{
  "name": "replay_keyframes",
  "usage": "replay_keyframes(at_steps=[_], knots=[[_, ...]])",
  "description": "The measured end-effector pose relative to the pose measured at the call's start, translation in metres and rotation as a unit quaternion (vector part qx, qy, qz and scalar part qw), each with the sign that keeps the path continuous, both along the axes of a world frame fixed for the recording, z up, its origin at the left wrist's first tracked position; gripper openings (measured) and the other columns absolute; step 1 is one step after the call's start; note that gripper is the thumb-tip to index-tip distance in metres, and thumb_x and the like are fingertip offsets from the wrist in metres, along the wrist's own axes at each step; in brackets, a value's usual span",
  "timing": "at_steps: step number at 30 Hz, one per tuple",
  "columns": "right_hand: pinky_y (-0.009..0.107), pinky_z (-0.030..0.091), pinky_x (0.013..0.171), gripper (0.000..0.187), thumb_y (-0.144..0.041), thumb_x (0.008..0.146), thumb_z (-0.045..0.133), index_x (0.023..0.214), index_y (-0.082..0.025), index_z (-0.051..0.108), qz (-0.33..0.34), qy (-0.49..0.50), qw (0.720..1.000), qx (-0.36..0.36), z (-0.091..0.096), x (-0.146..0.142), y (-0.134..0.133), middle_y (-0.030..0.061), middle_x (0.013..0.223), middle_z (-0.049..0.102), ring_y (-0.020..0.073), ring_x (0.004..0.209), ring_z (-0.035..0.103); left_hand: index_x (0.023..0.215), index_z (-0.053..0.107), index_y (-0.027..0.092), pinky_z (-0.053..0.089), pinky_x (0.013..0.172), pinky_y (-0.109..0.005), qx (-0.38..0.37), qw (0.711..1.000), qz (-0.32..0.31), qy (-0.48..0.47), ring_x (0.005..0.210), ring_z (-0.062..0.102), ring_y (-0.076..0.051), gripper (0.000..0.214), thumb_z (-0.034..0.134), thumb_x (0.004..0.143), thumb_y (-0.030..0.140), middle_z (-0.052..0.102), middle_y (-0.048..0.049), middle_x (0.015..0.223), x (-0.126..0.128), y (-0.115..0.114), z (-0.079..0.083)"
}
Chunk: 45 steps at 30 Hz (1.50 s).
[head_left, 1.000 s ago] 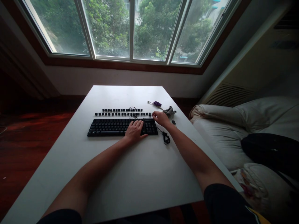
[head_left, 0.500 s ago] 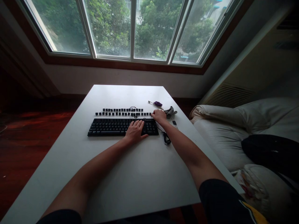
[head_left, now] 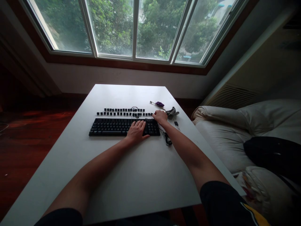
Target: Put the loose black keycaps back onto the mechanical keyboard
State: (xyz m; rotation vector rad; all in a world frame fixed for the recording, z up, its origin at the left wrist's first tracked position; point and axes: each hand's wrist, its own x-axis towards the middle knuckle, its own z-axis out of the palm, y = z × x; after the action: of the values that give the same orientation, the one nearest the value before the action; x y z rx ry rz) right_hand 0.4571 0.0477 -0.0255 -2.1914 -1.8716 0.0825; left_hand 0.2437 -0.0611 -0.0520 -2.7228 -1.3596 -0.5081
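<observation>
A black keyboard [head_left: 108, 127] lies on the white table, its long side toward me. My left hand [head_left: 136, 129] rests on its right part, fingers stretched out and thumb apart. Beyond the keyboard stand two rows of loose black keycaps [head_left: 121, 114]. At the right end of the nearer row is my right hand [head_left: 160, 116], its fingers bent together at the last keycap. Whatever lies between those fingertips is too small to make out. A grey crumpled cloth [head_left: 172, 112] sits just right of that hand.
A thin tool with a purple part [head_left: 160, 104] lies behind my right hand. A black cable [head_left: 167, 139] curls beside the keyboard's right end, and a small black plug [head_left: 176, 124] is near the cloth. A padded sofa [head_left: 218, 141] flanks the table [head_left: 131, 188] on the right.
The whole view has shifted very slightly. Both hands keep nearly the same place and pose, and the keyboard and keycaps stay put.
</observation>
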Motion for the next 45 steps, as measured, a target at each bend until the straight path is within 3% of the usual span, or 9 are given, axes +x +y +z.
replay_keyframes(at_steps=[8,15,20,25,33,45], knots=[[0.029,0.047,0.080,0.022,-0.035,0.091,0.056,0.095,-0.019,0.072,0.079,0.114,0.985,0.099,0.001,0.029,-0.034,0.0051,0.090,0.075,0.0200,0.083,0.067,0.154,0.039,0.011,0.026,0.120,-0.050,0.001,1.000,-0.002,-0.001,0.144,0.038,-0.035,0.085,0.053,0.091,0.067,0.045,-0.0195,0.155,-0.001,0.000,-0.001],[0.029,0.045,0.081,0.018,-0.030,0.093,0.056,0.102,-0.022,0.069,0.246,0.054,0.963,0.096,-0.007,0.044,-0.077,0.0047,0.098,0.072,0.0194,0.085,0.065,0.155,0.038,0.013,0.026,0.120,-0.052,-0.004,1.000,0.004,0.002,0.144,0.037,-0.036,0.085,0.054,0.090,0.065,0.046,-0.0185,0.155,0.001,0.000,0.001],[0.032,0.045,0.088,0.019,-0.028,0.095,0.056,0.107,-0.023,0.069,0.303,0.017,0.949,0.090,-0.011,0.043,-0.087,0.0080,0.109,0.070,0.0247,0.104,0.061,0.154,0.040,0.013,0.026,0.120,-0.050,-0.002,1.000,0.002,0.000,0.144,0.038,-0.035,0.084,0.053,0.091,0.066,0.045,-0.0184,0.155,0.001,0.000,0.001],[0.037,0.045,0.093,0.015,-0.031,0.094,0.059,0.103,-0.023,0.068,0.292,0.069,0.947,0.113,-0.011,0.040,-0.084,0.0079,0.107,0.070,0.0263,0.106,0.058,0.154,0.040,0.011,0.025,0.120,-0.050,-0.002,1.000,0.001,0.003,0.143,0.038,-0.035,0.085,0.054,0.091,0.066,0.045,-0.0188,0.155,0.002,0.000,0.001],[0.038,0.045,0.094,0.014,-0.035,0.094,0.063,0.092,-0.023,0.069,0.252,0.051,0.958,0.123,-0.015,0.033,-0.081,0.0082,0.103,0.066,0.0266,0.106,0.055,0.155,0.039,0.013,0.025,0.120,-0.051,-0.004,1.000,0.001,0.003,0.143,0.038,-0.035,0.084,0.054,0.091,0.065,0.045,-0.0185,0.155,0.001,0.000,0.001],[0.046,0.046,0.094,0.017,-0.018,0.088,0.067,0.102,-0.025,0.068,0.361,0.114,0.910,0.172,-0.020,0.033,-0.093,0.0057,0.103,0.070,0.0285,0.102,0.058,0.153,0.041,0.011,0.027,0.119,-0.050,0.006,1.000,0.000,0.004,0.143,0.038,-0.035,0.083,0.053,0.092,0.066,0.045,-0.0186,0.155,0.001,0.001,0.000]])
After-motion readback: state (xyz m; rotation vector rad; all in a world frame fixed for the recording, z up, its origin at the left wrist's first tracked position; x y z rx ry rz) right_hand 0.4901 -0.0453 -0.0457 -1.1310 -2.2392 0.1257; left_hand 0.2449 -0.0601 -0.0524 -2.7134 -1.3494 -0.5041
